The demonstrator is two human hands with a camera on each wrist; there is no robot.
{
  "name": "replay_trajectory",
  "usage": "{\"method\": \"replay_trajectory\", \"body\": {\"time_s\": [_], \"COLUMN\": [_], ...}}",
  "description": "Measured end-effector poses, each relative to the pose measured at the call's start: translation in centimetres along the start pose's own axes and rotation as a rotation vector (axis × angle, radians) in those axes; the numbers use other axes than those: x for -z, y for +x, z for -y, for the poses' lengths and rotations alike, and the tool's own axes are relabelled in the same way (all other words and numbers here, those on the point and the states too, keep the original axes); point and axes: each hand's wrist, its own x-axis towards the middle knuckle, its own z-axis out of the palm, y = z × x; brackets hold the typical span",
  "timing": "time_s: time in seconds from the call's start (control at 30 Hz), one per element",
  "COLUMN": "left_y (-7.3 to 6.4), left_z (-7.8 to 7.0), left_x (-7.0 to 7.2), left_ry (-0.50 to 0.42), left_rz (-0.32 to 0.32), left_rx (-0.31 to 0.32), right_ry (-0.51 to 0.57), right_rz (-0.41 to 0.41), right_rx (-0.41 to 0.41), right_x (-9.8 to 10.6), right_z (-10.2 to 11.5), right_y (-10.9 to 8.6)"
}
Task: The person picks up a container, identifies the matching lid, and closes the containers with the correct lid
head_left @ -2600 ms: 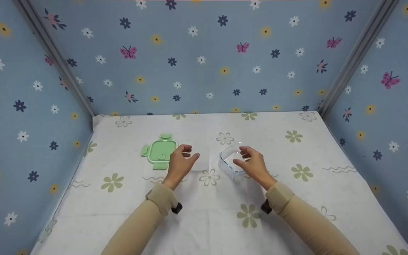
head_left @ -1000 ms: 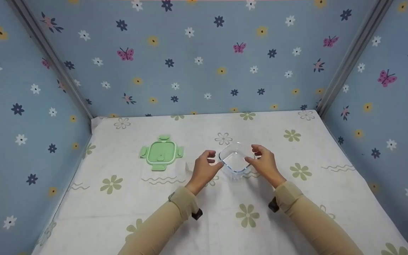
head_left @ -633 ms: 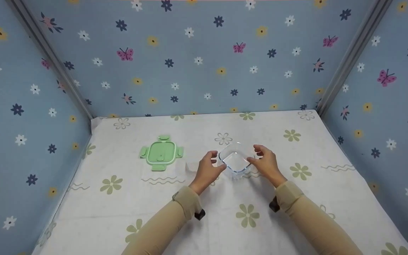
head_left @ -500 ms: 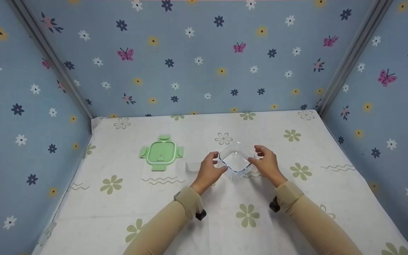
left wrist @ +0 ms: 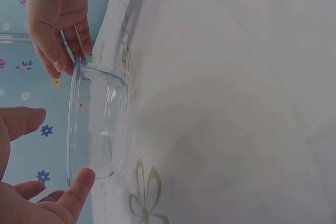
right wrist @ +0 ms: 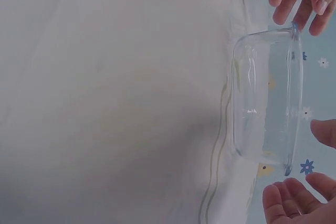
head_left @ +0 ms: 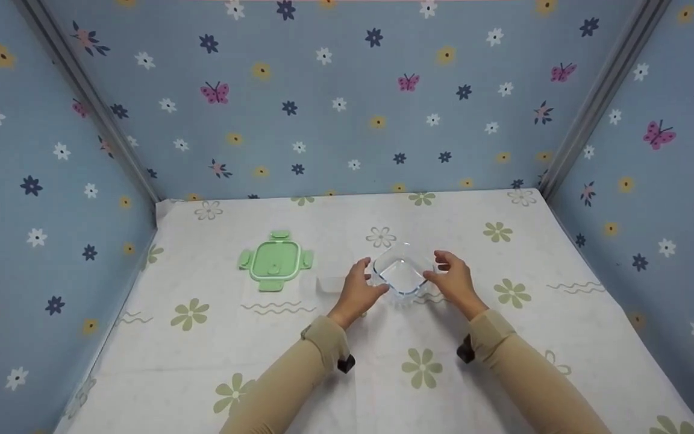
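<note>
A clear, square glass food container (head_left: 404, 276) stands upright on the table between my hands, with nothing visible inside. My left hand (head_left: 357, 293) is at its left corner, thumb and fingers spread apart around the rim. At the opposite corner is my right hand (head_left: 455, 282), likewise with thumb and fingers apart. In the left wrist view a left fingertip overlaps the near side of the glass container (left wrist: 100, 124). Seen from the right wrist, the right hand's fingers (right wrist: 273, 203) lie just below the container's corner. A green lid (head_left: 275, 260) with flaps folded outward lies to the left.
Between the lid and my left hand is a faint, see-through piece (head_left: 330, 284), partly hidden by the hand. A white flowered cloth (head_left: 422, 325) covers the table. Blue patterned panels (head_left: 347, 132) enclose the back and both sides.
My left hand has moved right from beside the green lid to the glass container's left corner. My right hand has shifted slightly right. In the last half second both hands barely moved.
</note>
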Motion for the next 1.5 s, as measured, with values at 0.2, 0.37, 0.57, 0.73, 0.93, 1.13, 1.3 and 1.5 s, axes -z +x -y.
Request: {"method": "replay_trajectory", "body": {"time_s": [0.2,0.37,0.57,0.73,0.93,1.13,1.3,1.5], "left_y": [0.4,0.5,1.2,1.2,2.3,4.3,5.1,4.9], "left_z": [0.2,0.0,0.5,0.2,2.0,4.7,5.5,4.7], "left_x": [-0.5,-0.8,-1.3,-1.7,-2.6,-3.9,-4.8,-5.0], "left_ry": [0.012,0.001,0.011,0.007,0.022,-0.004,-0.025,-0.027], "left_rz": [0.006,0.012,-0.011,-0.005,-0.02,-0.05,-0.092,-0.146], "left_rx": [0.018,0.055,0.054,0.113,0.07,0.064,0.079,0.085], "right_ry": [0.025,0.046,0.066,0.087,0.078,0.074,0.098,0.099], "right_rz": [0.018,0.033,0.035,0.05,0.059,0.062,0.065,0.077], "right_rx": [-0.025,-0.034,-0.028,-0.04,-0.054,-0.052,-0.058,-0.061], "right_x": [-0.1,-0.5,-0.9,-1.1,-1.3,-1.3,-1.4,-1.5], "right_z": [-0.4,-0.6,-0.7,-0.8,-1.2,-1.3,-1.2,-1.0], "right_y": [0.2,0.5,0.8,1.1,1.4,1.4,1.5,1.6]}}
